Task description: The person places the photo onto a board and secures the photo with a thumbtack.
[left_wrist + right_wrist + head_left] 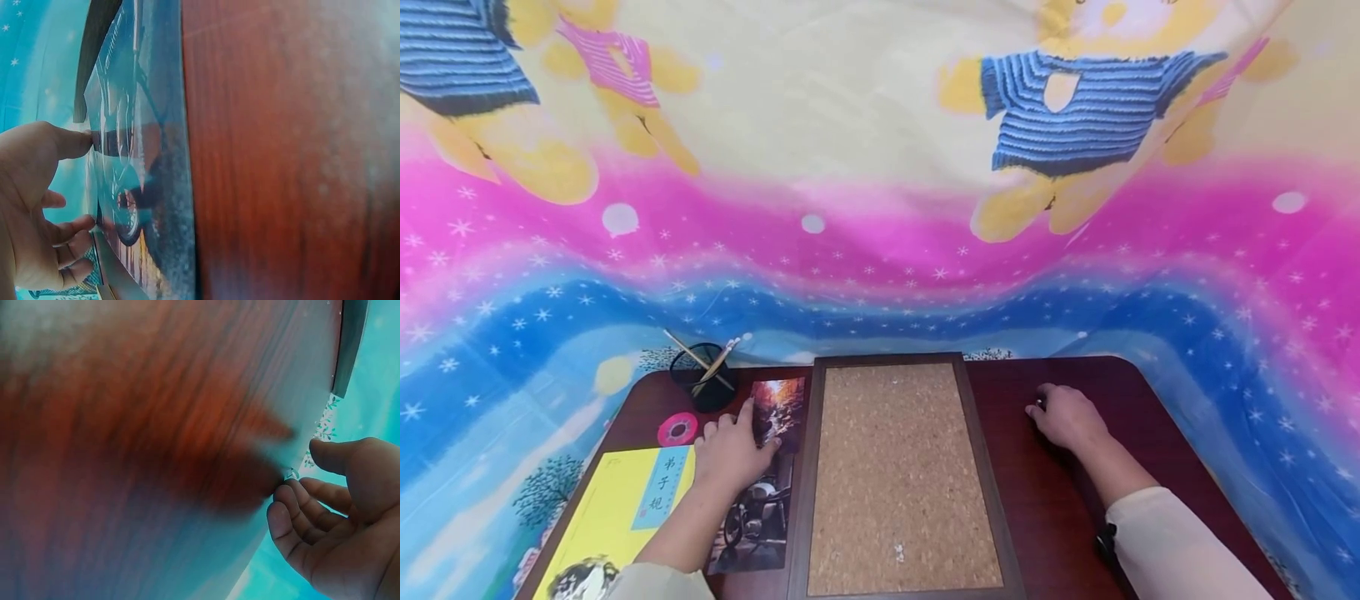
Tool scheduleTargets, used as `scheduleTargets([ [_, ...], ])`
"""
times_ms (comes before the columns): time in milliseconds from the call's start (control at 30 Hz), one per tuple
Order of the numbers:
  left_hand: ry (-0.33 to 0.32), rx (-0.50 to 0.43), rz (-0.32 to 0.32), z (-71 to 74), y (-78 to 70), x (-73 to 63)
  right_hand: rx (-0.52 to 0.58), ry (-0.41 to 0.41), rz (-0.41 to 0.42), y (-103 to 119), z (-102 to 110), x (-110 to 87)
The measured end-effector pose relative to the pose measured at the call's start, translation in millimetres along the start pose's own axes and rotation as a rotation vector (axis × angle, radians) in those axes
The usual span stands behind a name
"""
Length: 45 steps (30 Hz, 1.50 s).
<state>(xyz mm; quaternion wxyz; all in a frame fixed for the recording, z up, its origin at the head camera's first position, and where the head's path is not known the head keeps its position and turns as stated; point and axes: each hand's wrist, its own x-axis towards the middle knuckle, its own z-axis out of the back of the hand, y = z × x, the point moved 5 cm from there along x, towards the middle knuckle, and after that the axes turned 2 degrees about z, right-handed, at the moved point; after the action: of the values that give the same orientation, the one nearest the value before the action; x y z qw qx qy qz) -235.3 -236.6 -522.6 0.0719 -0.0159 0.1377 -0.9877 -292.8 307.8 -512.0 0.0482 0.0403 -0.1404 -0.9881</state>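
Observation:
In the head view, my left hand (732, 450) lies over two pictures left of the cork board (902, 475). Its index fingertip touches the left edge of the upper picture, an orange forest scene (781, 408). The thumb reaches over where it meets the lower picture, a motorcycle print (756, 517). Seen from the left wrist, thumb and fingertips rest along the glossy motorcycle print (147, 125). My right hand (1066, 418) rests on the table right of the board, fingers bent. A tiny clear, shiny piece (291, 474) sits by its fingertips, the thumb standing apart; its kind is unclear.
A yellow book (602, 500) lies at the left, with a pink ring-shaped roll (677, 429) above it. Behind stands a black mesh pen holder (711, 396) with sticks in it. A patterned cloth (865, 267) hangs behind the dark red table (1000, 375).

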Motion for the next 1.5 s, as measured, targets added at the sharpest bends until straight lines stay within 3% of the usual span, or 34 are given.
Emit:
scheduleTargets([
  [833, 0.02, -0.231, 0.091, 1.3, -3.0, 7.8, 0.056, 0.023, -0.046, 1.1, -1.3, 13.9],
  [1500, 0.056, -0.352, 0.021, -2.9, -3.4, 11.7, 0.064, -0.016, -0.012, 3.7, 6.7, 9.4],
])
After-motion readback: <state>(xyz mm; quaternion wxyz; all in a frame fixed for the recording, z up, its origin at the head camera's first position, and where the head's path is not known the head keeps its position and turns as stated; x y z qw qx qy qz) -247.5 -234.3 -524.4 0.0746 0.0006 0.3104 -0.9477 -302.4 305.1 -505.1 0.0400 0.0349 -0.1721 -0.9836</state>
